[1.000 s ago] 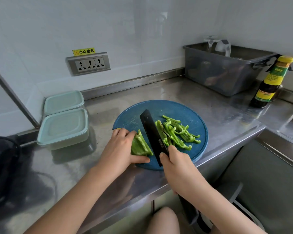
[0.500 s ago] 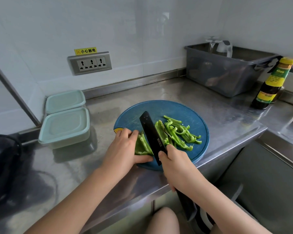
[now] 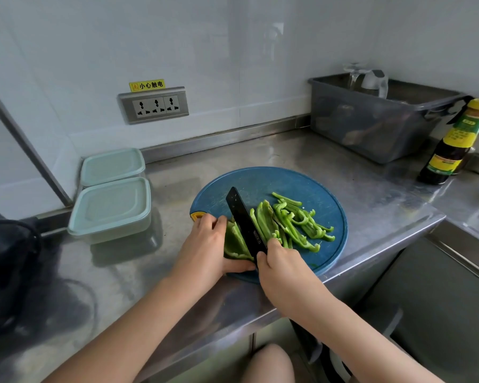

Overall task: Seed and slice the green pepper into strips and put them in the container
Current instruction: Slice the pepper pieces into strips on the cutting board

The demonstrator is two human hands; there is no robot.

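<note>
A round blue cutting board (image 3: 263, 181) lies on the steel counter. My left hand (image 3: 205, 244) presses an uncut piece of green pepper (image 3: 234, 241) against the board's near left part. A black knife (image 3: 245, 222) is gripped by my right hand (image 3: 281, 261), its blade down against the pepper piece's right edge. Several cut pepper strips (image 3: 293, 222) lie in a loose pile right of the blade. Two pale green lidded containers (image 3: 111, 208) sit left of the board, both closed.
A grey plastic tub (image 3: 371, 120) with a glass and kettle stands at the back right. A dark sauce bottle (image 3: 451, 147) stands at the right. A wall socket (image 3: 154, 105) is behind. A black bag (image 3: 9, 258) lies at the left. The counter edge runs just under the board.
The knife has shifted slightly left into the pepper piece and cut down, and my left hand has drawn back a little along the pepper. The strip pile is unchanged.
</note>
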